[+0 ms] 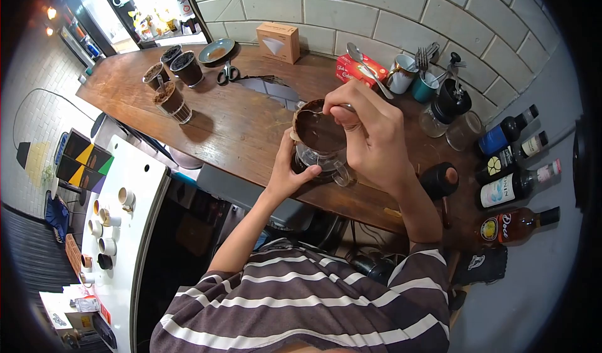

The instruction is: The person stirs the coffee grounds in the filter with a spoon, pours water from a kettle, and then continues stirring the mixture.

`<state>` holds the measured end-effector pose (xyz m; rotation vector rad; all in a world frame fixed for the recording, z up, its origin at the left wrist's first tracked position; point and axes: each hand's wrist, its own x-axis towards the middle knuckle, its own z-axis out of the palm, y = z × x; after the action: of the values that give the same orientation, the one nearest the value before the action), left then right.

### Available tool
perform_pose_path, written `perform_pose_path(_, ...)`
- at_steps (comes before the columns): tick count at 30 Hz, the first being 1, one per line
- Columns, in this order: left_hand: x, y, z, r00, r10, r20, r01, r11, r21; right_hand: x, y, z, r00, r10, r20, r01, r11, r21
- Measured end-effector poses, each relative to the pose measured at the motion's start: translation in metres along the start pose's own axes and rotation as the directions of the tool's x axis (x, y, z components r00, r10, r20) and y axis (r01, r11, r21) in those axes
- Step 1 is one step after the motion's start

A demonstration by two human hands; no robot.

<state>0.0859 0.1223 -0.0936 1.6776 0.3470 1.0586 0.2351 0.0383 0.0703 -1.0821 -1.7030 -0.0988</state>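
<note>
A filter cone of dark wet coffee sits on a clear glass server near the table's front edge. My left hand is wrapped round the left side of the server and cone, its thumb across the front. Above the cone, my right hand is closed in a pinch on a spoon, a slim shiny metal piece reaching over the coffee. The spoon's far end is hard to make out, and my fingers hide part of it. Glass handle of the server points toward me.
Glasses of coffee grounds, scissors and a plate stand at the left back. Against the wall are a cardboard box, a red box and cutlery cups. Several bottles line the right.
</note>
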Motion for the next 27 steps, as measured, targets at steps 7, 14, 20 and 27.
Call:
perform_pose_path(7, -0.001, -0.008, -0.002, 1.0, 0.014, -0.001, -0.014, 0.999, 0.029, -0.001, -0.003, 0.002, 0.998, -0.046, 0.031, 0.045, 0.998, 0.041)
perform_pose_path(14, 0.0, 0.002, 0.001, 1.0, -0.03, -0.006, 0.03, 0.999, -0.021, -0.001, -0.012, -0.004, 0.996, -0.057, 0.064, 0.054, 0.997, 0.048)
perform_pose_path(20, -0.001, 0.0, 0.0, 0.999, -0.036, 0.01, 0.036, 0.999, -0.019, 0.001, -0.012, -0.013, 0.997, -0.02, 0.078, 0.012, 0.995, 0.1)
perform_pose_path(27, -0.001, -0.004, -0.001, 0.999, -0.041, 0.025, 0.042, 0.998, -0.046, 0.005, -0.004, -0.028, 0.983, 0.002, 0.186, -0.042, 0.977, 0.21)
